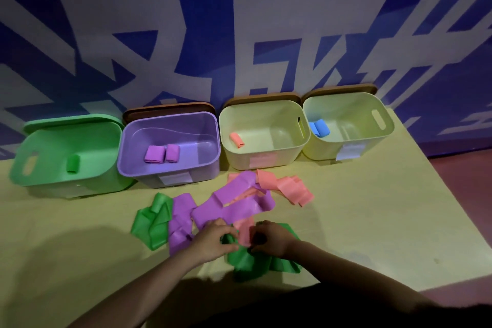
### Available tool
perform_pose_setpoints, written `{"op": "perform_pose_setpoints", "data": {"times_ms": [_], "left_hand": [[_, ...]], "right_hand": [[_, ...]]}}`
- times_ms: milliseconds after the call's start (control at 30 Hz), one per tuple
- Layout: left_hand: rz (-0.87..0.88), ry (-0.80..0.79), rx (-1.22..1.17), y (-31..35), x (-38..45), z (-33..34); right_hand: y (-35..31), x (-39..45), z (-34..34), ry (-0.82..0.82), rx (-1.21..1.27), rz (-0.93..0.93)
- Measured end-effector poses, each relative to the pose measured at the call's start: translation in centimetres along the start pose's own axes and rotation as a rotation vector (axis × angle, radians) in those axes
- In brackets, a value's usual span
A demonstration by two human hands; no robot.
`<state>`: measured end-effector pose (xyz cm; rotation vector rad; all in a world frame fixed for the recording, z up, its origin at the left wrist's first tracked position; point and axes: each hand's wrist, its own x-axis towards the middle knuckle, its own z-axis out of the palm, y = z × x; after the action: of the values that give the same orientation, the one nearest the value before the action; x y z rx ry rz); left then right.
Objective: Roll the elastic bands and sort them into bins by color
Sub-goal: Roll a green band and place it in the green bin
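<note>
A crumpled green elastic band (pixel 262 261) lies on the yellow-covered table (pixel 359 221) at the near edge, and both hands work on it: the left hand (pixel 213 239) has its fingers (pixel 231 231) curled and pinching a fold of the green band, while the right hand (pixel 271 238) is closed around the band's other side, though whether its fingers truly pinch it I cannot tell in the dim light. A pink elastic strip (pixel 246 231) runs between the 2 hands, over the green one. Just behind them spreads a loose purple elastic band (pixel 234 202), a second flat green band (pixel 154 221) lies to its left, and a pink band (pixel 285 186) is heaped at the far right of the pile. Along the wall stand 4 open plastic bins: a green bin (pixel 87 181) holding 1 green roll (pixel 72 164), a purple bin (pixel 207 168) holding 2 purple rolls (pixel 162 153), a pale yellow bin (pixel 287 152) with 1 pink roll (pixel 237 139), and a second pale yellow bin (pixel 372 141) with blue rolls (pixel 319 128). Behind them rises a blue wall with large white characters (pixel 186 34).
</note>
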<state>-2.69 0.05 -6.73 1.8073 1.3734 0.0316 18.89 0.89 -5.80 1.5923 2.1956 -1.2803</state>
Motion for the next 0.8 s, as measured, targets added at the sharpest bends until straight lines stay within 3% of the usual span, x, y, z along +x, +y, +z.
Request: {"op": "perform_pose_setpoints", "data": {"times_ms": [100,200,367,467,667,800], "left_hand": [[0.029,-0.035,0.163,-0.5,-0.9,1.1],[0.003,0.040,0.103,-0.1,-1.9,1.3],[-0.116,0.191,-0.397,3.5,-3.4,-1.2],[-0.201,0.335,-0.776,6.2,-4.4,-4.0],[-0.028,0.470,-1.074,9.3,-7.9,-9.4],[0.054,0.501,-1.229,10.9,-10.0,-12.2]], "right_hand": [[0.0,-0.2,0.3,0.018,0.021,0.012],[0.0,-0.6,0.9,0.064,0.027,0.021],[-2.8,-1.8,0.4,0.346,0.271,-0.079],[-5.2,-2.2,-1.0,0.323,0.433,-0.091],[-9.9,-4.2,-4.6,0.376,0.826,-0.245],[-13.2,-5.7,-6.6,0.378,0.784,-0.378]]}}
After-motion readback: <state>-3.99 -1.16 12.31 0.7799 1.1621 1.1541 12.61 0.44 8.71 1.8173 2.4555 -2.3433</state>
